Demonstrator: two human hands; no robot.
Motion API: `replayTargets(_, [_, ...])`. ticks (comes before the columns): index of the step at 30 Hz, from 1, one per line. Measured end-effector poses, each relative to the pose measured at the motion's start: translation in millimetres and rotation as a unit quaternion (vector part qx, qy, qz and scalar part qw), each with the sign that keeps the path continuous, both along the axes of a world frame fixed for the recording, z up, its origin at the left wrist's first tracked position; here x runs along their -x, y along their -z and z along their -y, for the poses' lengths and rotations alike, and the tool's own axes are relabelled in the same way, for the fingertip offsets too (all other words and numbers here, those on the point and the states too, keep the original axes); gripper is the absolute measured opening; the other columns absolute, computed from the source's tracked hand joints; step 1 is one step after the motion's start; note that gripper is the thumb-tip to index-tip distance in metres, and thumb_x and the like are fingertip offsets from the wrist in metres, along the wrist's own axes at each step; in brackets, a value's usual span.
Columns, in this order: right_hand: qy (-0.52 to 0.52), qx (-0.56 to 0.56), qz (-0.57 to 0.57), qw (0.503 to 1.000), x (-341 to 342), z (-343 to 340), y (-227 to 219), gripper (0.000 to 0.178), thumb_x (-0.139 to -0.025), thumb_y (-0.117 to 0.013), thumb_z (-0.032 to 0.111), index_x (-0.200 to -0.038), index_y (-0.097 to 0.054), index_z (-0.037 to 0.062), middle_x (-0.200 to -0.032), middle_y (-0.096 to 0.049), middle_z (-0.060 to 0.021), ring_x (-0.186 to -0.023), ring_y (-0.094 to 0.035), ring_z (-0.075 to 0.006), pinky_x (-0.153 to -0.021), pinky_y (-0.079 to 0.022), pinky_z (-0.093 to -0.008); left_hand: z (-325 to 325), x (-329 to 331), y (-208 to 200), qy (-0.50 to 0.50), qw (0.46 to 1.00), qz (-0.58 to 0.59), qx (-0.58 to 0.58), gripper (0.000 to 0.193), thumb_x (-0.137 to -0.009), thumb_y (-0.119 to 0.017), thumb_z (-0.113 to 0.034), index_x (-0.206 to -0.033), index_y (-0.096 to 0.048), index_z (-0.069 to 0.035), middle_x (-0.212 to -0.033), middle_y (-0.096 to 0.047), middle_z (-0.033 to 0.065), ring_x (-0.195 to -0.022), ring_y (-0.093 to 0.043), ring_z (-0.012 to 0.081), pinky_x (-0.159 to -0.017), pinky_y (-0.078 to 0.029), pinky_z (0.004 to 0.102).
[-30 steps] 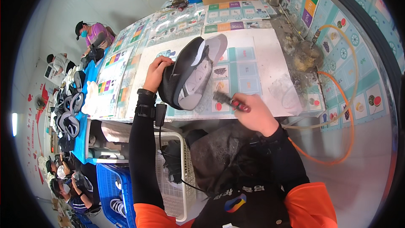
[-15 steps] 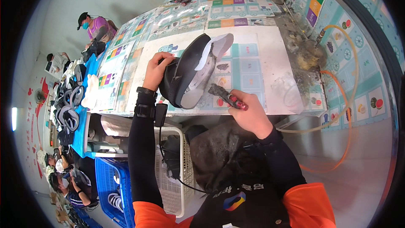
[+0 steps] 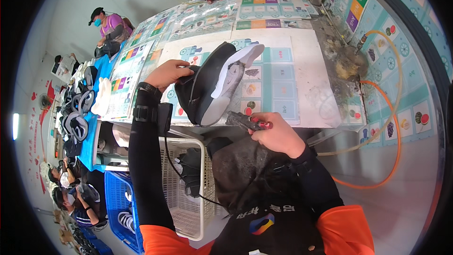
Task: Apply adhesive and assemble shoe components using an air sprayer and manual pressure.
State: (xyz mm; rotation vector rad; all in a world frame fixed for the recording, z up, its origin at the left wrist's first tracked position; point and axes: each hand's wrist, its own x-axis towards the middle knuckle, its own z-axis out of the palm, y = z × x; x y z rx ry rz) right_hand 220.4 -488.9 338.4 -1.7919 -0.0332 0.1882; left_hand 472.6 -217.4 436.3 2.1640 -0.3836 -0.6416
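- My right hand (image 3: 278, 134) is clasping a brush (image 3: 244, 121), fingers curled snugly round it.
- Leftward and just beyond the brush, a black shoe (image 3: 204, 92) is slanting over the tabletop (image 3: 334, 49), long axis running away rightward.
- My left hand (image 3: 167, 74), nearer, is pinching its edge, grip almost closed.

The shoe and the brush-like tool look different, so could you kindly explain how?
The shoe is much larger than the brush-like tool. The shoe has a black upper and a white and grey sole; the tool has a dark head and a partly red handle. The shoe is tilted, sole facing right; the tool's head points left. Both are held: the shoe in the left hand, the tool in the right hand.
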Motion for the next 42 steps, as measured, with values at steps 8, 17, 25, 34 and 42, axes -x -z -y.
replayTargets(8, [0.048,-0.102,-0.008,0.994,11.0,30.6,-31.6,0.034,-0.082,-0.060,0.001,-0.115,-0.069,-0.0012,-0.094,-0.074,-0.0021,-0.068,-0.061,-0.0086,-0.054,-0.048,-0.0234,-1.4,8.7,-8.6,-0.011,0.990,-0.053,0.128,0.043,-0.089,-0.060,-0.009,-0.129,-0.064,0.006,-0.105,-0.070,0.0097,-0.088,-0.069,0.0154,-0.077,-0.060,0.0274])
replayTargets(17, [0.077,-0.026,0.084,0.993,18.1,36.8,-38.1,0.030,-0.081,-0.061,0.002,-0.110,-0.068,-0.0004,-0.089,-0.073,-0.0019,-0.065,-0.060,-0.0097,-0.056,-0.049,-0.0279,3.2,-23.4,37.5,0.016,0.933,-0.081,0.350,0.052,-0.093,-0.054,-0.006,-0.144,-0.053,0.005,-0.129,-0.067,0.0128,-0.117,-0.064,0.0213,-0.106,-0.048,0.0356])
replayTargets(25, [0.158,0.154,0.181,0.958,-9.8,50.0,-32.9,0.020,-0.082,-0.058,0.006,-0.100,-0.066,0.0016,-0.079,-0.063,-0.0268,-0.082,-0.061,-0.0508,-0.071,-0.046,-0.0554,-0.9,-26.1,59.6,-0.003,0.985,-0.004,0.170,0.054,-0.087,-0.054,-0.011,-0.140,-0.058,-0.004,-0.109,-0.068,0.0069,-0.099,-0.062,0.0158,-0.092,-0.048,0.0270])
replayTargets(34, [0.121,0.146,0.174,0.966,-18.2,29.9,-26.5,0.018,-0.080,-0.060,0.007,-0.096,-0.063,-0.0003,-0.076,-0.059,-0.0266,-0.076,-0.055,-0.0507,-0.066,-0.045,-0.0470,-9.2,-15.3,55.3,-0.019,0.985,-0.018,0.173,0.057,-0.086,-0.055,-0.009,-0.143,-0.055,-0.008,-0.107,-0.061,0.0022,-0.097,-0.055,0.0118,-0.090,-0.042,0.0252])
replayTargets(42, [0.079,0.137,0.138,0.978,-14.0,23.7,-26.2,0.022,-0.082,-0.061,0.007,-0.102,-0.069,0.0007,-0.081,-0.066,-0.0271,-0.080,-0.062,-0.0499,-0.070,-0.048,-0.0542,-7.3,-12.2,52.1,-0.013,0.985,0.006,0.169,0.056,-0.087,-0.057,-0.012,-0.142,-0.056,-0.006,-0.096,-0.060,0.0028,-0.094,-0.058,0.0145,-0.091,-0.045,0.0276])
